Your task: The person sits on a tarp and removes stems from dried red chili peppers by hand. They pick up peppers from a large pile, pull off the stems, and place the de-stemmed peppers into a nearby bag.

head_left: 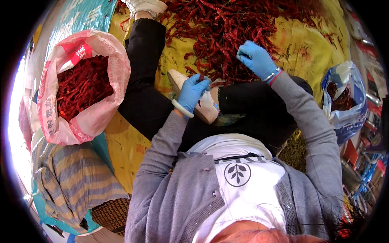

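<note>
The head view looks down on a seated person in a grey cardigan, wearing thin blue gloves. The left hand [191,95], with a pale round bangle [182,109] at its wrist, is above a white shoe [209,110]; its thumb and fingers pinch a slender dark red dried chilli [201,77]. The right hand [257,60] is over the near edge of the pile, its fingers curled inward; whether they pinch anything, I cannot tell. The loose pile of wrinkled dark red chillies [227,38] is spread on a stained yellow sheet [302,38], ahead of both hands. On the left stands an open pink-and-white plastic sack [118,69], with more red chillies [83,87] inside. Just below it in the view is a grey-and-tan striped cloth bundle [81,174]. On the right, well apart from that sack, an open blue-and-white plastic bag [356,87] holds dark red contents.
</note>
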